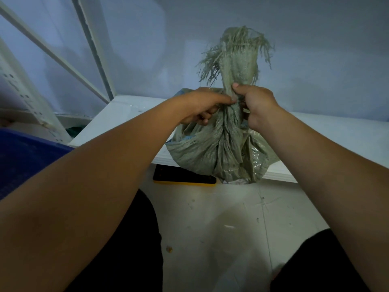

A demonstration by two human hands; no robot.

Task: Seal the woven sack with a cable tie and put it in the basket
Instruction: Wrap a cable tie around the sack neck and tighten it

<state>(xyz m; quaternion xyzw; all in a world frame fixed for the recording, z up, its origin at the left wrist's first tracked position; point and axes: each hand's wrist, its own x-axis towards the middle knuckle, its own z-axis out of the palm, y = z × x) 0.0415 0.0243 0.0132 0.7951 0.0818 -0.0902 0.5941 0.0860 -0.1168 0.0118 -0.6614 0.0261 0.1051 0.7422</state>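
Sack overhangs the ledge edge, open floor below the hands; neck upright, left hand and right hand gripping it.

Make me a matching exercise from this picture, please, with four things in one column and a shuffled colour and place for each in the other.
Things: 1 woven sack; 2 basket; 3 flat pad; 4 table.
Descriptions: A white, bearing the sack; B blue, far left; C grey-green, neck gripped by left hand and right hand; D black, yellow-edged, below the table edge.
Pairs: 1-C; 2-B; 3-D; 4-A.
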